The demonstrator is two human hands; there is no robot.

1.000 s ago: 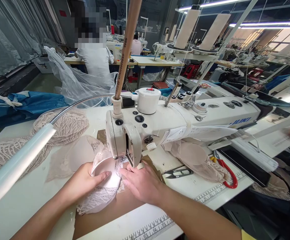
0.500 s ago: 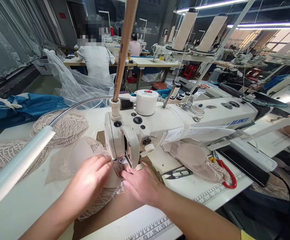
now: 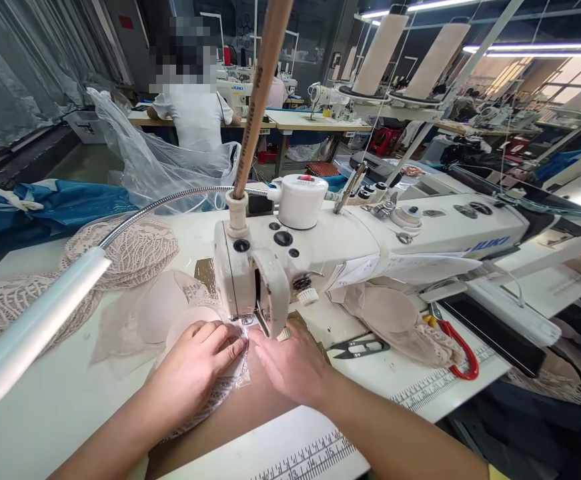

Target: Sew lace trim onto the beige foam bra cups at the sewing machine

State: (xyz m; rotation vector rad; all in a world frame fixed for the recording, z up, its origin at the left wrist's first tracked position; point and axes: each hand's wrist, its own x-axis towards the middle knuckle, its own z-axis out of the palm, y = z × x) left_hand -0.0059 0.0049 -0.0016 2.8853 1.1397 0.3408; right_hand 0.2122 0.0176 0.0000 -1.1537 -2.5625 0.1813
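Note:
A white Juki sewing machine (image 3: pixel 350 250) stands across the table. Under its needle lies a pale bra cup with lace trim (image 3: pixel 190 320). My left hand (image 3: pixel 190 373) rests on top of the cup, fingers curled and pressing the lace edge toward the needle. My right hand (image 3: pixel 290 363) lies flat on the table right of the presser foot, fingertips touching the lace edge at the needle.
Piles of beige lace pieces (image 3: pixel 125 247) lie at the left behind a lamp on a gooseneck (image 3: pixel 35 320). Thread snips (image 3: pixel 357 347), red-handled scissors (image 3: pixel 460 353) and more cups (image 3: pixel 390 320) lie right of the machine. Another person (image 3: pixel 193 107) sits at a far table.
My left hand moved from holding the cup's rim to lying on top of the cup, pressing it down near the needle. My right hand stayed beside the presser foot.

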